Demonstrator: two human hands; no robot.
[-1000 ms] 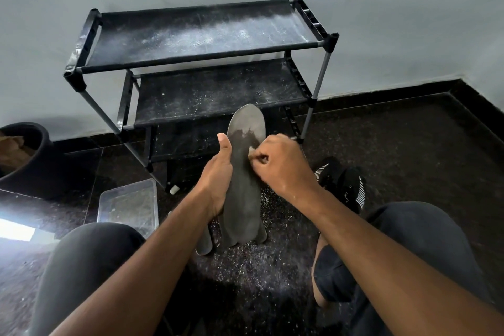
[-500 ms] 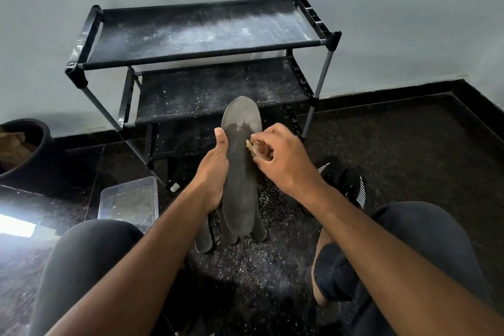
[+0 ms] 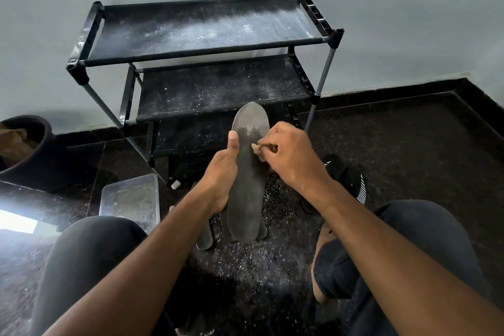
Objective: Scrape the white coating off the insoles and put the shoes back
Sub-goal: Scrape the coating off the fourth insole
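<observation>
Dark speckled floor (image 3: 409, 144) littered with white flakes lies below both hands, in front of a dusty black three-tier shoe rack (image 3: 201, 35). Upright between them stands the long grey insole (image 3: 246, 185): the left hand (image 3: 221, 174) grips its edge, thumb laid along it, probably to brace it against scraping. The right hand (image 3: 293, 155) has its fingers curled, pinching a small pale scraper (image 3: 256, 148) against the whitish toe patch; its shape is unclear. More insoles hide behind; a black striped shoe (image 3: 351, 180) sits partly hidden beyond the right wrist.
</observation>
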